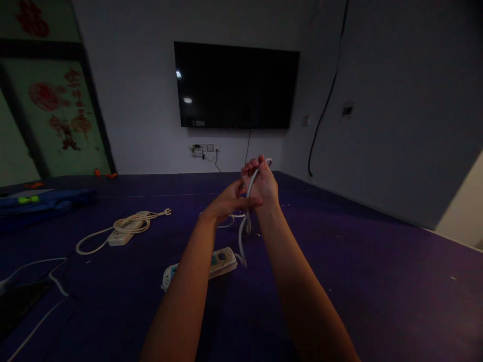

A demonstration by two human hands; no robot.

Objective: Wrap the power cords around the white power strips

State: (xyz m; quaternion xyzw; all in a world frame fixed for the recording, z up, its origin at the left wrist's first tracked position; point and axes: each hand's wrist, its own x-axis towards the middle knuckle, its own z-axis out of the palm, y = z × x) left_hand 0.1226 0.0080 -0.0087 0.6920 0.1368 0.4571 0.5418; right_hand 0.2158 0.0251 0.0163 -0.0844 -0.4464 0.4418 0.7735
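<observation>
Both arms reach forward over a dark purple floor (339, 261). My right hand (264, 182) is raised and closed around a white power cable (243, 226), a loop of which sticks out above the fist. My left hand (229, 202) pinches the same cable just below it. The cable hangs down to a white power strip (222, 263) lying on the floor under my left forearm.
A second power strip with a coiled cream cable (126, 229) lies to the left. A blue object (41, 203) sits at far left, more cables (33, 281) at lower left. A wall-mounted TV (236, 85) and wall sockets (204, 149) are ahead.
</observation>
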